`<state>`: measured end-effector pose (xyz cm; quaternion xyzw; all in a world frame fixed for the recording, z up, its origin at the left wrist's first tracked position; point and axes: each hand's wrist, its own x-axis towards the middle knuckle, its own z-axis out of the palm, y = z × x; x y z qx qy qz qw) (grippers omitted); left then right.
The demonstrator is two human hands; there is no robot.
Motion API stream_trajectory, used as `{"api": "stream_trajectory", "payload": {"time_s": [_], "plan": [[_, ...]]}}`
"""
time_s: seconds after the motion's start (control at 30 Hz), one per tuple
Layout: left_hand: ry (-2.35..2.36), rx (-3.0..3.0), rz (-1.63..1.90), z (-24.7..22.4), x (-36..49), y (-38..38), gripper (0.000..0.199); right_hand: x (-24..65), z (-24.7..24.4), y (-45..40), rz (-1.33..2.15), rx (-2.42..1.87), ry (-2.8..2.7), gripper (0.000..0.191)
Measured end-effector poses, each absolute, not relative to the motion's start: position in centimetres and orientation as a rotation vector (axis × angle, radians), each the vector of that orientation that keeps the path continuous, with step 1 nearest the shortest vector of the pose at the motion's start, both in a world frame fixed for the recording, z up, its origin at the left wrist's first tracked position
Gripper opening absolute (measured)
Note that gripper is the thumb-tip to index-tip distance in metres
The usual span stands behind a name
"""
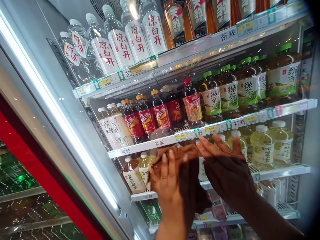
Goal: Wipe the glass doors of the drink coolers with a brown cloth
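My left hand presses a crumpled brown cloth against what looks like the glass front of a drinks fridge, its fingers bent over the cloth's left part. The cloth's lower part hangs down in dark folds. To the right, my right hand is mostly in shadow, fingers spread and pointing up, with nothing visible in it. Its fingertips are close to the cloth's upper right edge; whether they touch the glass I cannot tell. Behind the hands, a shelf edge with price tags and several bottles are partly hidden.
Red-labelled tea bottles and green tea bottles line the middle shelf. Clear water bottles and amber bottles stand above. A bright light strip and red frame run diagonally at left.
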<state>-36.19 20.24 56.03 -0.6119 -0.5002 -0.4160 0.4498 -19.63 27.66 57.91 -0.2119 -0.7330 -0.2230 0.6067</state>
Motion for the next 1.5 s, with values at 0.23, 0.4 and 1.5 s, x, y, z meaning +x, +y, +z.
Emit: {"api": "stream_trajectory", "payload": {"time_s": [0.23,0.4,1.5], "plan": [[-1.309,-1.41,-1.126,57.8,-35.7,20.5,0.078,-18.2,57.1,28.9,-0.544,-0.581,-1.627,0.05],[-1.192,-1.576,-1.049,55.5,-31.7,21.8,0.071,-18.0,56.6,29.3,-0.52,-0.49,-1.649,0.034],[-1.381,-1.272,-1.201,58.9,-29.8,23.4,0.082,-11.1,58.6,31.7,-0.583,-0.482,-1.691,0.04]]}}
